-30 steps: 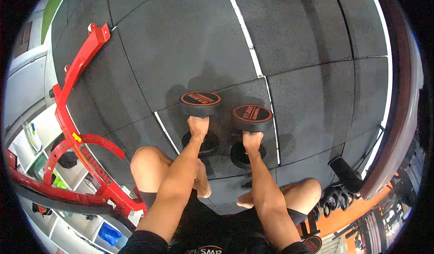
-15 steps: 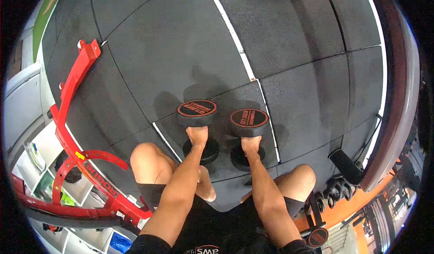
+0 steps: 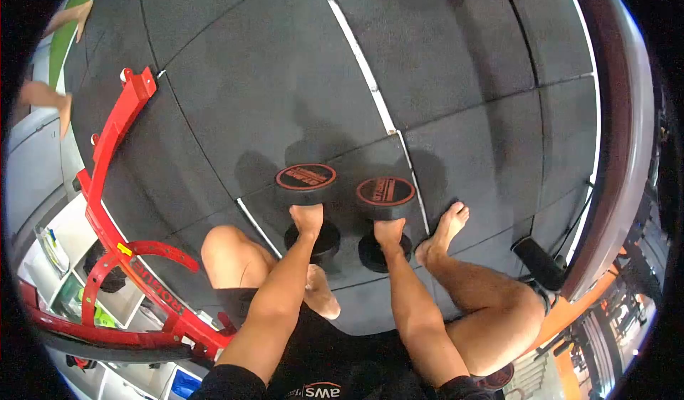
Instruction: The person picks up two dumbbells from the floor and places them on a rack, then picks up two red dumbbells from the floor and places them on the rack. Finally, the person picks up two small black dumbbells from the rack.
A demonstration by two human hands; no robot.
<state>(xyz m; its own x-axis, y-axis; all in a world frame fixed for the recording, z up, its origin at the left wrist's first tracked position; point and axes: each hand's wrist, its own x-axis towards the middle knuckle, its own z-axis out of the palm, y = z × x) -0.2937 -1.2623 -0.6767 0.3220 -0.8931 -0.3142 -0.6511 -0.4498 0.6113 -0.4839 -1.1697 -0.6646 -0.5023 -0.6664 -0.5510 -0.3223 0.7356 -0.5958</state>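
My left hand (image 3: 308, 219) is wrapped round the handle of a black dumbbell (image 3: 306, 178) with orange lettering and an orange ring on its front end. A matching dumbbell (image 3: 385, 193) is in the closed grip of my right hand (image 3: 389, 231). Both dumbbells point away from me, side by side with a small gap, low over the dark floor between my legs. Their handles are mostly hidden by my fingers, and the rear ends show below my hands.
Dark rubber floor tiles (image 3: 235, 65) with white strips spread ahead. A red metal frame (image 3: 114, 136) stands at left, before white shelves (image 3: 64, 236). Another person's bare feet (image 3: 50, 101) show at upper left. A black padded roller (image 3: 539, 261) lies right of my bare foot (image 3: 445, 232).
My right leg has swung outward and its foot now rests forward on the floor, right of the dumbbells. Another person's feet have appeared at upper left. Both hands keep hold of the dumbbells.
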